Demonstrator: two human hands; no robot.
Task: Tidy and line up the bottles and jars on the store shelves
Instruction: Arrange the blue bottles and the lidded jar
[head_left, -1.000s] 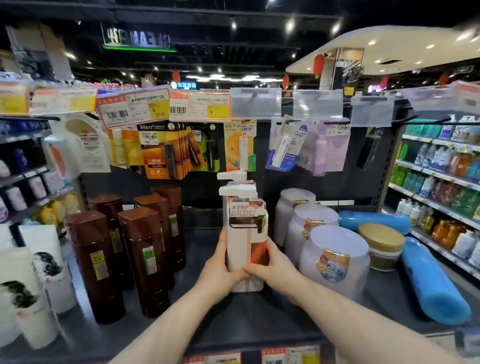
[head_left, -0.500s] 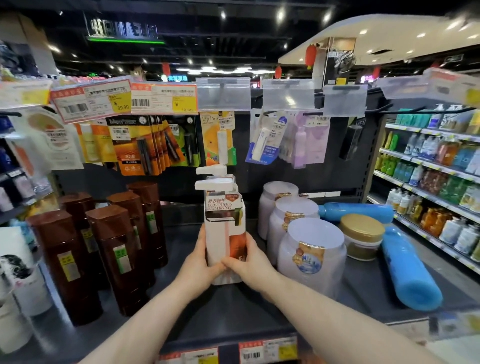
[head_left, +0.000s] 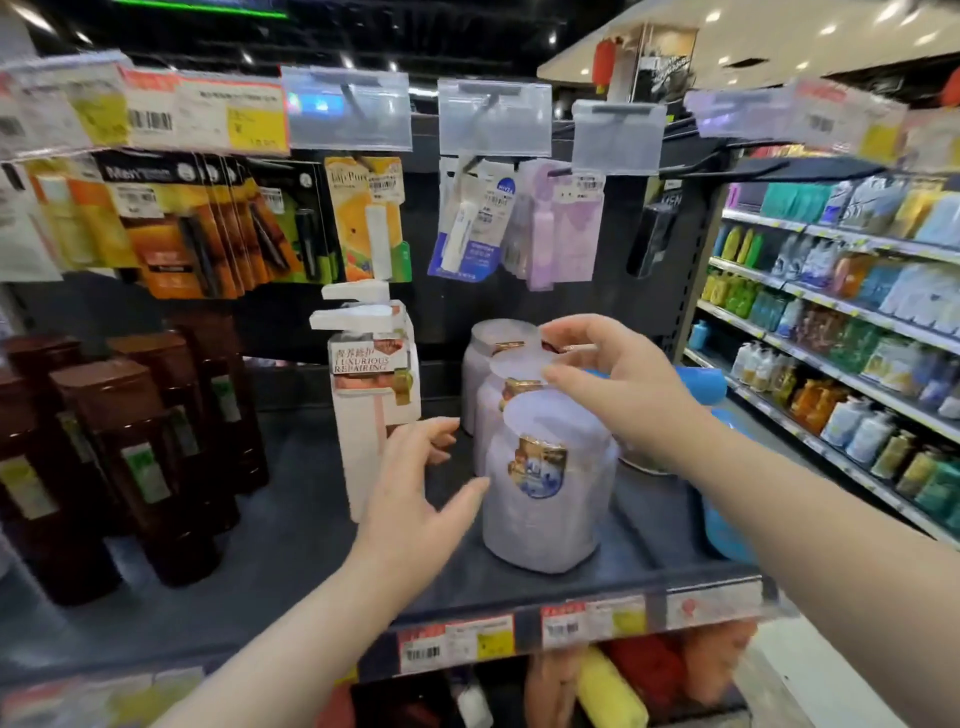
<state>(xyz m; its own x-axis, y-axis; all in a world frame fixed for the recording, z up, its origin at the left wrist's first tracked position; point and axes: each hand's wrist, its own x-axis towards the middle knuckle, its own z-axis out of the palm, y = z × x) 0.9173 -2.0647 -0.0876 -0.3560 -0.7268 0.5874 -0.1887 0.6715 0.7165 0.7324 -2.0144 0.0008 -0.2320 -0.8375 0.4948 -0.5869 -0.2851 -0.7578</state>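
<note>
A white pump bottle (head_left: 371, 395) with a "Luxurious Repairing" label stands upright on the dark shelf (head_left: 280, 551). Right of it, three pale lilac jars stand in a row running front to back; the front jar (head_left: 545, 483) is nearest the shelf edge. My left hand (head_left: 415, 499) is open, fingers spread, in the gap between the pump bottle and the front jar, holding nothing. My right hand (head_left: 618, 379) hovers open above the lids of the middle jar (head_left: 506, 384) and back jar (head_left: 493, 343), fingers curled down towards them.
Several tall brown bottles (head_left: 135, 457) stand at the left of the shelf. Blue tubes (head_left: 722, 519) lie on their sides right of the jars, mostly behind my right arm. Hanging blister packs (head_left: 369, 218) and price tag holders crowd above. An aisle of stocked shelves (head_left: 841, 332) runs at right.
Both hands have let go of the white pump bottle, which now stands on the shelf. My right hand rose over the jar lids and my left hand moved right towards the front jar.
</note>
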